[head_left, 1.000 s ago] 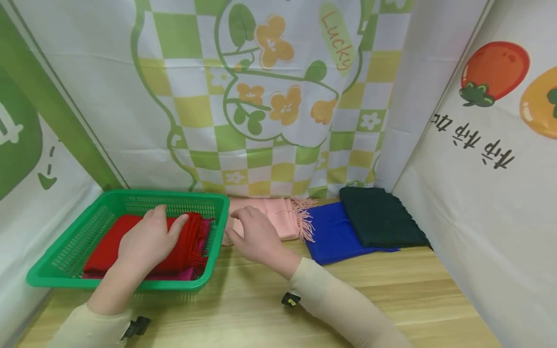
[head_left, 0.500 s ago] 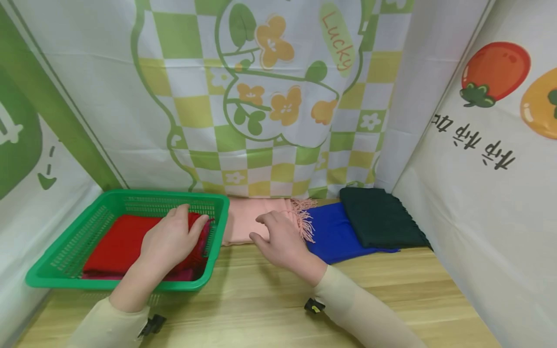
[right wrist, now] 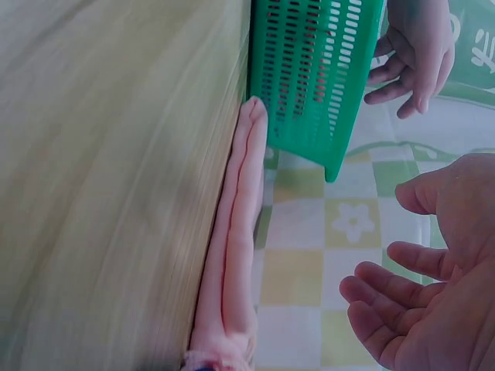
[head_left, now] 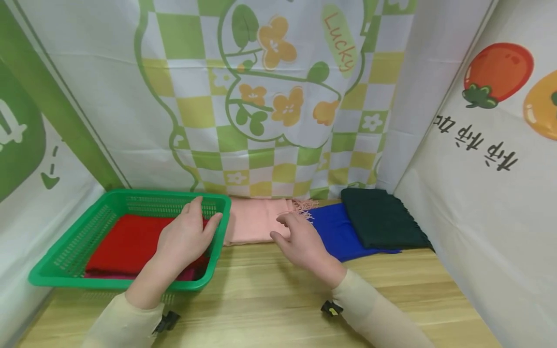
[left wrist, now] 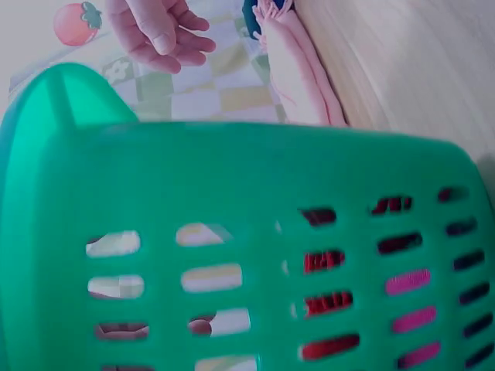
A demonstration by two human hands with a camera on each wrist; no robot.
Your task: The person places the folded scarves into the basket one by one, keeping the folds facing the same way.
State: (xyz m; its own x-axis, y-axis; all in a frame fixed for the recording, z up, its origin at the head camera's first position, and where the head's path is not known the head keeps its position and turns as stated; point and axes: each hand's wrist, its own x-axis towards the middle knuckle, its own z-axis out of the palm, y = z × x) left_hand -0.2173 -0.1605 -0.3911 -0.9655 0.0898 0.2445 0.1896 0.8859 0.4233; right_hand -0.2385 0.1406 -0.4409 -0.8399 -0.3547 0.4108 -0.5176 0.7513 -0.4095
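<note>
My left hand [head_left: 182, 238] hovers over the right part of a green plastic basket [head_left: 39, 276], fingers relaxed and holding nothing. Under it a folded red scarf [head_left: 126, 241] lies in the basket, with magenta cloth showing below; the hand hides the scarf's right end. My right hand [head_left: 304, 241] is above the right end of a folded pink scarf [head_left: 252, 222], fingers loosely bent around empty air. In the right wrist view the pink scarf [right wrist: 240, 255] lies below and apart from the right hand [right wrist: 433, 294]. A folded blue scarf [head_left: 332, 232] is partly hidden behind that hand.
A folded dark green scarf [head_left: 383, 217] overlaps the blue one at the back right. Behind the row hangs a checked cloth [head_left: 278, 164], with a white side wall [head_left: 487, 232] at right. The wooden table [head_left: 270, 299] extends in front.
Both hands have moved to the right: the left across the basket toward its right rim, the right from beside the basket along the pink scarf. The scarves and basket stay in place.
</note>
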